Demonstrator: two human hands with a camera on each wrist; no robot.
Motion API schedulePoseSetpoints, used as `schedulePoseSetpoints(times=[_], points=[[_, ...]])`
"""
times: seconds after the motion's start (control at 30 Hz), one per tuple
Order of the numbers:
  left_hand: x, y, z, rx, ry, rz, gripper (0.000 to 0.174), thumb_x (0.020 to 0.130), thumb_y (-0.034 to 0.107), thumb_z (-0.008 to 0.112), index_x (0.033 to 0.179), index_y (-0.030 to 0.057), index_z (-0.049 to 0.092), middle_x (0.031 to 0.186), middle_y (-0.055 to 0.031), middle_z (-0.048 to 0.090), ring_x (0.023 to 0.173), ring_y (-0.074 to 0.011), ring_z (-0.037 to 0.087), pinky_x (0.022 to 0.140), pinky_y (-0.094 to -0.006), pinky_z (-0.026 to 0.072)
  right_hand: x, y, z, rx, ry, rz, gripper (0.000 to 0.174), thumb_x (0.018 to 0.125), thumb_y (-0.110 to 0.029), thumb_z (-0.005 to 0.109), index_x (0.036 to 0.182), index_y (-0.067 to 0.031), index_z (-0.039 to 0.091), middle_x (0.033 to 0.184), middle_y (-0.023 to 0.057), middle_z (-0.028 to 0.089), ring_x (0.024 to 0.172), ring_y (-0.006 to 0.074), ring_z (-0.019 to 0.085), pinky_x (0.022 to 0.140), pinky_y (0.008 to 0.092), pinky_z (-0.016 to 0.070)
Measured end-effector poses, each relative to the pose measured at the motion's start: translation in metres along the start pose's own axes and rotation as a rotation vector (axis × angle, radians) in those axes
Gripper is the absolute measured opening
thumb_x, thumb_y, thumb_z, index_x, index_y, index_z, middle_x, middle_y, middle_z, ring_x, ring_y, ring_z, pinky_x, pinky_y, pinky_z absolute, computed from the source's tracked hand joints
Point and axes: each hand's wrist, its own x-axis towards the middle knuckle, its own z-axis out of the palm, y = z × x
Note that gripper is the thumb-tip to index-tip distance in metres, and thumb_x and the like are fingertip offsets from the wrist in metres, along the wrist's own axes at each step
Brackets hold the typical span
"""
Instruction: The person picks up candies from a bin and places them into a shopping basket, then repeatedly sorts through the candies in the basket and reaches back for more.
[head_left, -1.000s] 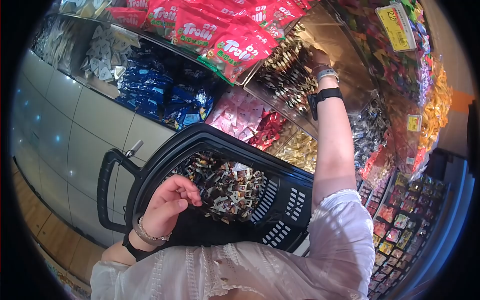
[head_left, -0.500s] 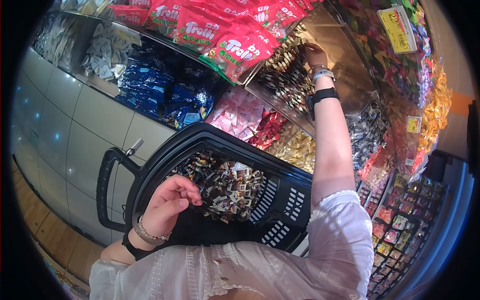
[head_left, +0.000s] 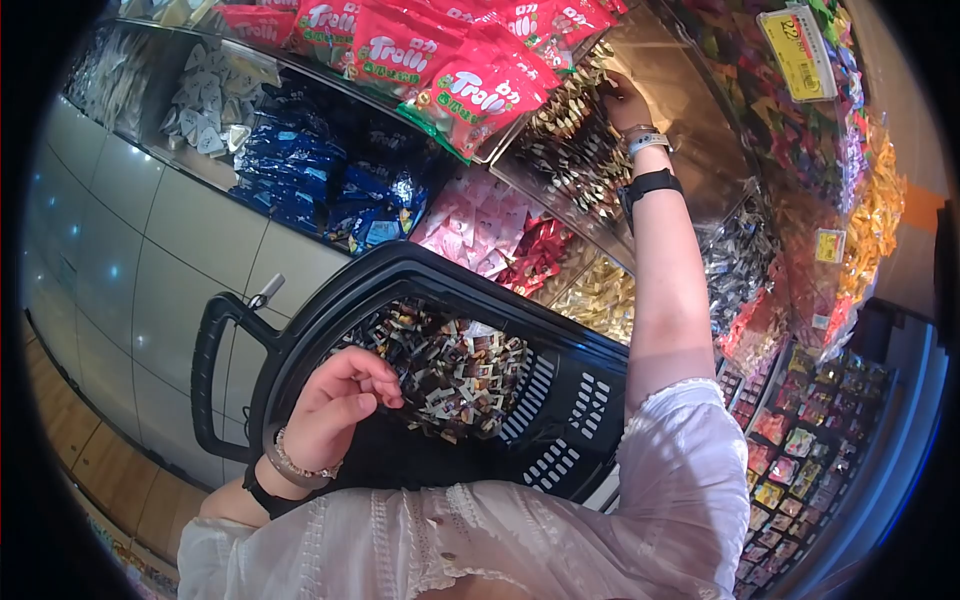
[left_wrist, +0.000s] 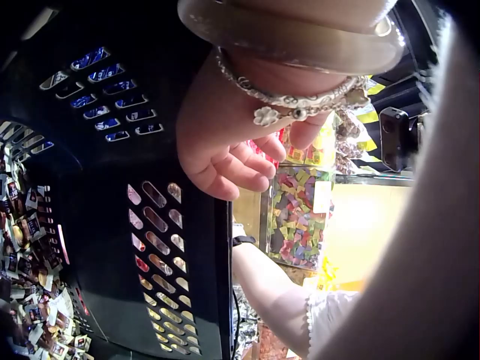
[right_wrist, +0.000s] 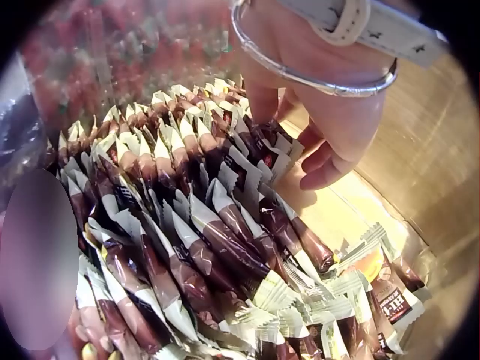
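Observation:
Brown candies with pale wrapper ends (right_wrist: 187, 255) stand packed in rows in a clear bin. At the far end of the rows, my right hand (right_wrist: 322, 97) reaches down with curled fingers around a few upright candies, the fingertips partly hidden; in the head view this hand (head_left: 628, 108) is inside the bin. My left hand (head_left: 335, 405) hangs loosely curled over the near side of a black basket (head_left: 400, 262), holding nothing. Many small wrapped candies (head_left: 465, 375) lie inside the basket. In the left wrist view my left hand (left_wrist: 232, 142) is beside the basket's slotted wall (left_wrist: 105, 247).
Red Trolli bags (head_left: 400, 55) lie above the bin's left side. Blue packets (head_left: 290, 160), pink packets (head_left: 475, 225) and gold candies (head_left: 598, 298) fill neighbouring compartments. The basket's handle (head_left: 205, 380) sticks out left. A price tag (head_left: 798, 55) hangs upper right, and small packs (head_left: 800, 450) hang lower right.
My right hand has shifted slightly up and left within the bin. The left hand and the basket stay nearly where they were.

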Motion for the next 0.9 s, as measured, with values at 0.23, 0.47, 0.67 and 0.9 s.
schedulePoseSetpoints(times=[0.23, 0.47, 0.67, 0.9], points=[[0.0, 0.001, 0.0, 0.003, 0.01, -0.002, 0.018, 0.074, 0.007, 0.051, 0.091, 0.0024, 0.049, 0.086, -0.0053, 0.053, 0.08, -0.0135, 0.052, 0.077, -0.0277, 0.0407, 0.007, 0.018, 0.009, 0.106, -0.056, -0.016, 0.037, 0.07, -0.009, 0.049, 0.106, -0.012, 0.052, 0.091, 0.0175, 0.059, 0.084, 0.0271, 0.057, 0.075, 0.0311, 0.043], [0.001, 0.0, 0.0, 0.007, 0.011, 0.004, 0.017, 0.074, 0.007, 0.051, 0.09, 0.0022, 0.05, 0.086, -0.0054, 0.054, 0.08, -0.0135, 0.052, 0.077, -0.0276, 0.0406, 0.008, 0.02, 0.004, 0.125, -0.113, -0.126, 0.038, 0.069, -0.009, 0.051, 0.107, -0.0108, 0.051, 0.092, 0.0171, 0.058, 0.086, 0.0269, 0.056, 0.076, 0.0314, 0.0427], [0.001, 0.001, 0.001, -0.002, 0.021, -0.004, 0.017, 0.074, 0.008, 0.052, 0.09, 0.0024, 0.05, 0.085, -0.0055, 0.054, 0.079, -0.0137, 0.052, 0.076, -0.0272, 0.0407, 0.006, 0.015, 0.001, 0.136, -0.052, 0.052, 0.043, 0.067, -0.009, 0.053, 0.11, -0.0096, 0.048, 0.095, 0.0162, 0.057, 0.085, 0.0278, 0.056, 0.076, 0.0323, 0.0431], [0.005, 0.004, 0.006, 0.047, 0.067, -0.015, 0.016, 0.075, 0.015, 0.053, 0.086, 0.0037, 0.049, 0.081, -0.0046, 0.053, 0.075, -0.0135, 0.051, 0.071, -0.0253, 0.0396, -0.007, -0.01, -0.038, -0.078, 0.128, -0.07, 0.045, 0.066, -0.01, 0.054, 0.11, -0.0102, 0.047, 0.095, 0.0156, 0.057, 0.087, 0.0296, 0.055, 0.075, 0.0345, 0.0429]])
